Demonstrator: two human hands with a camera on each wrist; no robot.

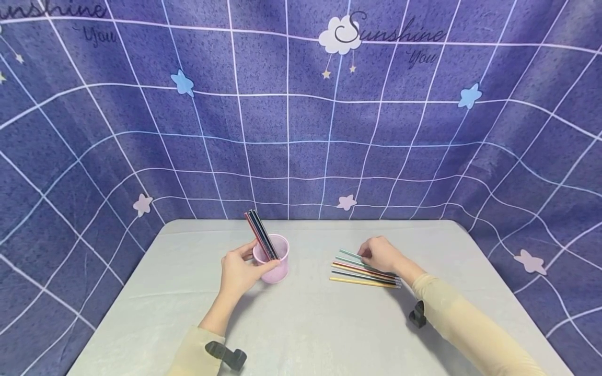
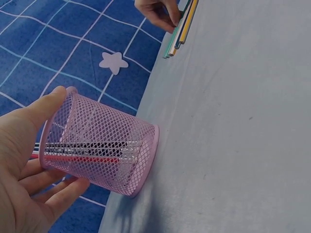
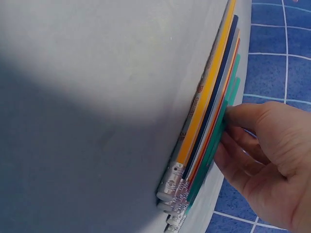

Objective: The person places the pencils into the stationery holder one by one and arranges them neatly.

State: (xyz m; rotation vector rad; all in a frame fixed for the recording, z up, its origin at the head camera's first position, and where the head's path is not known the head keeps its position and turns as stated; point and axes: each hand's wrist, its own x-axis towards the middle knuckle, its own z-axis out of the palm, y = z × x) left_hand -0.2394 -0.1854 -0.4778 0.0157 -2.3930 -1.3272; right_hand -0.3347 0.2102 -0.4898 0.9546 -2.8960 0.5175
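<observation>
My left hand [image 1: 239, 272] grips a pink mesh pen cup [image 1: 276, 274] by its rim, thumb on one side and fingers on the other. Inside the cup lean several pencils [image 1: 260, 232], red and dark ones, with their eraser ends down, as the left wrist view shows through the mesh. On the right, my right hand [image 1: 382, 254] pinches a green pencil [image 3: 210, 158] at the far edge of a row lying on the table. Beside it in that row are another green, a red, a dark blue and a yellow pencil [image 3: 204, 111], silver ferrules toward the right arm.
A pale cloth covers the table [image 1: 301, 324]. Behind and along the sides hangs a purple-blue grid curtain [image 1: 301, 115] with stars and clouds. Dark straps with small mounts [image 1: 226, 355] sit on both forearms.
</observation>
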